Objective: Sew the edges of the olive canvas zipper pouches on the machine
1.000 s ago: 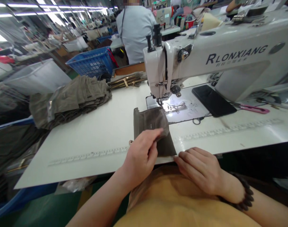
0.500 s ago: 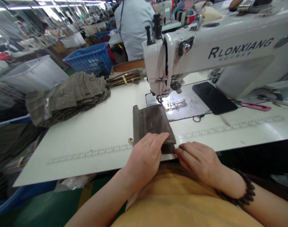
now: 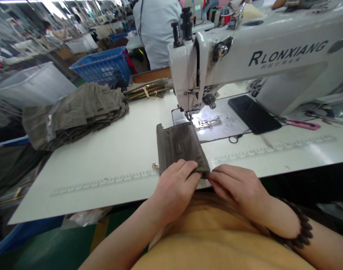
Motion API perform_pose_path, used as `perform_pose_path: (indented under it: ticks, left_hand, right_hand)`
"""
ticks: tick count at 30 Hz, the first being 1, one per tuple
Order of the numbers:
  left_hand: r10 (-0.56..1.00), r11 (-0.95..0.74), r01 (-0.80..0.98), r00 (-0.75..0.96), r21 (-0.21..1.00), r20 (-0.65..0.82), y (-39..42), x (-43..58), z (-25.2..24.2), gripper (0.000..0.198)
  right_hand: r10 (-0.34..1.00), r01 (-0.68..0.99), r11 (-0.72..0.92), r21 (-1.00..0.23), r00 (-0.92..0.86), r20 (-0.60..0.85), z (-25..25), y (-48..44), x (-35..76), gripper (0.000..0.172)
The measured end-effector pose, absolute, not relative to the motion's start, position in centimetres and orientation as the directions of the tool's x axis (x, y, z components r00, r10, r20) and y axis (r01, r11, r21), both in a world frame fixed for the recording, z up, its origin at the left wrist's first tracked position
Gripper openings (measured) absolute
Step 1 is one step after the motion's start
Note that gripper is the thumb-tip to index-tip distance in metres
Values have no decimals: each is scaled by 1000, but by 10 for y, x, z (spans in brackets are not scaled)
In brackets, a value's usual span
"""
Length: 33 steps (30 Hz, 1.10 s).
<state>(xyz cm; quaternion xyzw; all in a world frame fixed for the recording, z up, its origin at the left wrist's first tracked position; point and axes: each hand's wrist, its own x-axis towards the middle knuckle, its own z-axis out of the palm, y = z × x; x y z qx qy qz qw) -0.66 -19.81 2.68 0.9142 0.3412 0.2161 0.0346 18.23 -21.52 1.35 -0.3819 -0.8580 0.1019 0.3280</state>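
A dark olive fabric pouch piece [image 3: 185, 140] with a small label lies flat on the table, its far edge at the needle and presser foot of the sewing machine [image 3: 189, 84]. My left hand [image 3: 177, 185] grips the near edge of this piece, fingers on top and thumb tucked against the edge. At the near right corner, my right hand [image 3: 238, 187] pinches the fabric between thumb and fingers. A gold zipper pull [image 3: 155, 165] sticks out at the left side of the piece. The underside of the fabric is hidden.
Left on the table lies a stack of olive fabric pieces [image 3: 75, 112], with zippers [image 3: 149, 90] behind. A black phone [image 3: 254, 114] and pink-handled tool [image 3: 302, 123] lie right. Behind are a blue crate [image 3: 104, 69] and a seated person [image 3: 160, 33].
My left thumb has moved down to the near edge, and the lower layer that stuck out there is now drawn together with the top one. My right hand has closed in on the corner.
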Motion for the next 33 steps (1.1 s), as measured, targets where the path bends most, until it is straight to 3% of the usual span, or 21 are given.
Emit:
perform_pose_path:
  ticks: [2,4,6,9,13,17,25,33]
  left_hand:
    - [623,-774,593,646,224,441,-198,-8,25,16]
    - [617,-780,579,645,237,450,-197,-10,24,15]
    - [607,-790,568,665,233,435,-197,-11,24,14]
    - [603,-795,554,677,247,422,-197,-10,25,14]
    - [602,-797,540,666,271,441,-196,-11,24,13]
    - [608,-790,552,651,268,454,-195,-13,22,26]
    - [597,-801,546,687,248,414,-197,-11,28,20]
    - [566,-816,555,714,159,411,-199,-10,33,21]
  right_hand:
    - [876,565,478,-672,-366,315,16,-217,182,12]
    - [954,452,170,-876,-298,31,18,-215,180,16]
    - [920,287,-114,-951,-330,-210,19,-209,177,23]
    - [843,141,-324,-935,-406,-353,18,-202,171,25]
    - [801,73,-444,-893,-414,-432,17,-201,168,29]
    - [759,11,-526,-851,-445,-475,20,-206,170,32]
    - [758,-153,-573,-805,-473,-449,14,-210,170,25]
    - [752,-199,-586,-786,-495,-435,15,-214,170,24]
